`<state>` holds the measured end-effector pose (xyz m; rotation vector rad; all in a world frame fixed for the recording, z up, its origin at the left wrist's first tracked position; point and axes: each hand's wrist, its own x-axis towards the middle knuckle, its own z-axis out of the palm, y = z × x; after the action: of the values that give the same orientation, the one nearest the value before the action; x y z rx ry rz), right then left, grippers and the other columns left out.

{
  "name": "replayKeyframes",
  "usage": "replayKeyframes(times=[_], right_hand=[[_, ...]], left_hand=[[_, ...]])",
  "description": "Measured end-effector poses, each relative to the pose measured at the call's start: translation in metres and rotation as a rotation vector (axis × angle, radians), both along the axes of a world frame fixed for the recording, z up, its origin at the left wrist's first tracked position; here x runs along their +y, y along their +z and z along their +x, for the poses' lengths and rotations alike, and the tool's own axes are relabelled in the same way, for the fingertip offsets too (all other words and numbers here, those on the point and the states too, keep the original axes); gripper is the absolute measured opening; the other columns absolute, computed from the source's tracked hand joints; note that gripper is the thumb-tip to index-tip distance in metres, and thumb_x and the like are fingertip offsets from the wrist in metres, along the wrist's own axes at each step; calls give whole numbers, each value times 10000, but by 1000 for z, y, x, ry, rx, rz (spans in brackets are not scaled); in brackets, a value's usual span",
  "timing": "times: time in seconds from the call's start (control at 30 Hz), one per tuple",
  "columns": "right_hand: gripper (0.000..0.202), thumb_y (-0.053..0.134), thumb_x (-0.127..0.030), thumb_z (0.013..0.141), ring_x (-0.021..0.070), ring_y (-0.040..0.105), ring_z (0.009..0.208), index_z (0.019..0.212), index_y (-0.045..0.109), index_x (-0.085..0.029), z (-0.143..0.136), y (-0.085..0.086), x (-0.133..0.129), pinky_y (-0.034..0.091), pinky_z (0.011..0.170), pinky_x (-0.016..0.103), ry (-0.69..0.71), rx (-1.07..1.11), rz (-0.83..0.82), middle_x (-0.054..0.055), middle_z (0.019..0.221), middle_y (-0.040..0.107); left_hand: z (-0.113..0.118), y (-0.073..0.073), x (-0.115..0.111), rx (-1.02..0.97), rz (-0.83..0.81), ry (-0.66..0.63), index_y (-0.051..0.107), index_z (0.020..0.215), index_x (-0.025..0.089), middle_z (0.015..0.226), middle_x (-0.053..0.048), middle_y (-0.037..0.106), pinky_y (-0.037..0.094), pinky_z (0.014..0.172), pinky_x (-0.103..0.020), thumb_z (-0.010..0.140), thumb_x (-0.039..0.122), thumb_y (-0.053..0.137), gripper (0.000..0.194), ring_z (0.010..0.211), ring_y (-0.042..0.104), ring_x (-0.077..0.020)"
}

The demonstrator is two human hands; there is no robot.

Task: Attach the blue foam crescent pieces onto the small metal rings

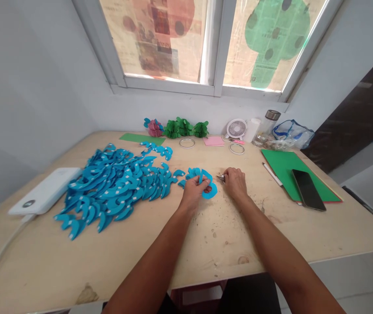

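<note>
Near the middle of the table, my left hand (193, 191) pinches a blue curved paper piece (209, 192), which curls beyond the fingertips. Just behind that hand lies a small cluster of blue paper (191, 172). To the right, my right hand (235, 182) is closed around a small metal tool (221, 177) whose tip points left toward the paper; the rest of the tool is hidden by the fingers. The paper and the tool are apart. A big pile of blue curved paper pieces (117, 183) with small white squares covers the table on the left.
A white power bank (47, 189) with a cable is at far left. Green paper decorations (184, 127), a small fan (236, 128), a bottle (266, 128) and tape rings (187, 143) line the back. Green sheets (279, 172), a pen (272, 174) and a phone (308, 189) lie right.
</note>
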<state>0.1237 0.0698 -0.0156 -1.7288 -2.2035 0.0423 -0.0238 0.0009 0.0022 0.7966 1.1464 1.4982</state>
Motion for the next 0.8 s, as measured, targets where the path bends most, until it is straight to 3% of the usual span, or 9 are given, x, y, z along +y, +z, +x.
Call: replayKeyframes(times=[0.6,0.8], right_hand=[[161,412,-160,864,223,481,867,841,569,-182,-1,-2,2,252,695,323,-72,31,20,87,897,642],[175,398,-160,859,219,493,836,837,570,-183,-1,0,1,250,703,326,-106,75,32,81,841,642]], left_hand=[[3,4,-2,-23,-45,13,595,807,147,530,42,556,412,493,-234,553,190,686,273,447,500,-100],[2,5,-2,-9,-29,0,590,748,156,516,38,541,407,487,-231,558,190,679,212,448,499,-104]])
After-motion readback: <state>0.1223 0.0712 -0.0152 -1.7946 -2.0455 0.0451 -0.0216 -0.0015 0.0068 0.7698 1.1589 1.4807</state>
